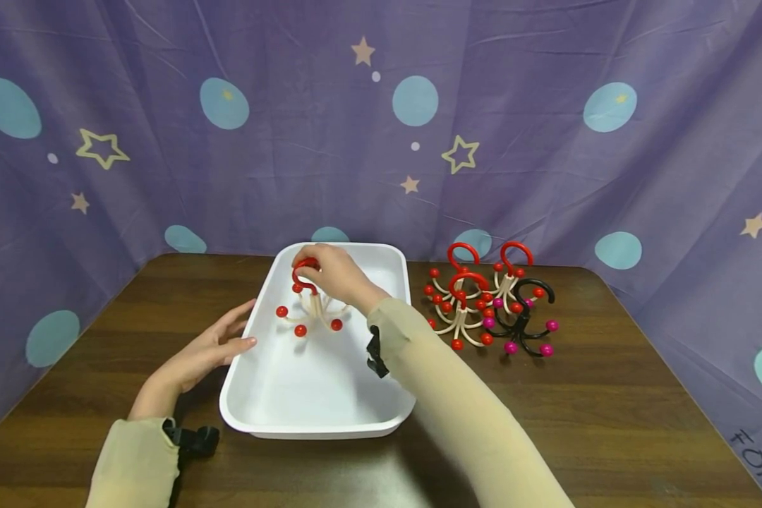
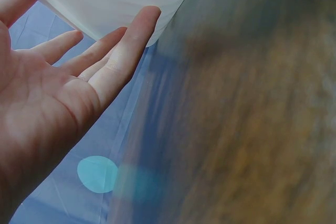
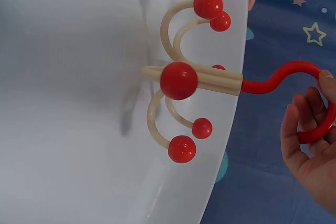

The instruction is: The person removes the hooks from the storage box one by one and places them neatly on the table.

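Note:
My right hand point(image 1: 335, 274) pinches the curved red top of a multi-prong hanging hook point(image 3: 220, 81) over the white tray point(image 1: 311, 402). Its cream prongs spread outward, each tipped with a red ball, and their shadow falls on the tray's floor in the right wrist view. At the tray's left side, my left hand point(image 1: 206, 353) has its fingers fairly straight along the outer wall, the thumb right at the rim. Below the tray, the palm and extended fingers point(image 2: 126, 51) show in the left wrist view.
To the right of the tray stand several similar red-and-cream hanging hooks point(image 1: 461, 321), bunched together. Beside them is a black one point(image 1: 521, 328) with magenta balls. Everything rests on a dark wooden table point(image 1: 597, 423), with a purple patterned curtain point(image 1: 514, 190) behind it.

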The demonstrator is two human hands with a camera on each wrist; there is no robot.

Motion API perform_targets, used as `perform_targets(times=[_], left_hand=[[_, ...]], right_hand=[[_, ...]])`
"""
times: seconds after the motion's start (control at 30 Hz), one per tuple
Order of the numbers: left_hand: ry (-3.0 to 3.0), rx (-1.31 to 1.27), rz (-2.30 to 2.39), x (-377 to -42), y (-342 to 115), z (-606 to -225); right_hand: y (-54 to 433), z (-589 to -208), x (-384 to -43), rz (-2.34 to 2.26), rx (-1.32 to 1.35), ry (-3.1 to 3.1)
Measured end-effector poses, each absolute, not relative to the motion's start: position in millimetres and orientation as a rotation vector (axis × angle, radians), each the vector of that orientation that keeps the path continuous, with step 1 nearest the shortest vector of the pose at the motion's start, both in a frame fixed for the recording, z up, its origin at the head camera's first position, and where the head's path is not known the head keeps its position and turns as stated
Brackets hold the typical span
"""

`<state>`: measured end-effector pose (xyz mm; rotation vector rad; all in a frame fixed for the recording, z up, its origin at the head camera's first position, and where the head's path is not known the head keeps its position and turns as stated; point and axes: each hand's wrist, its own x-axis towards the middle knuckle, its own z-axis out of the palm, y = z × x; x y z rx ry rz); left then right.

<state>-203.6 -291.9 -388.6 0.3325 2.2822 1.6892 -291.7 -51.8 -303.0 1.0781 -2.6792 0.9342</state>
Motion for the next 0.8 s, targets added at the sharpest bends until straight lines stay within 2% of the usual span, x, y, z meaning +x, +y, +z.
perform_targets(times=[0.8], left_hand=[[2.277,0.347,1.703,-203.4,-291.7,-389.2]], right_hand=[[-14.4,-271.7,-279.8,1.110,1.090,-2.591]])
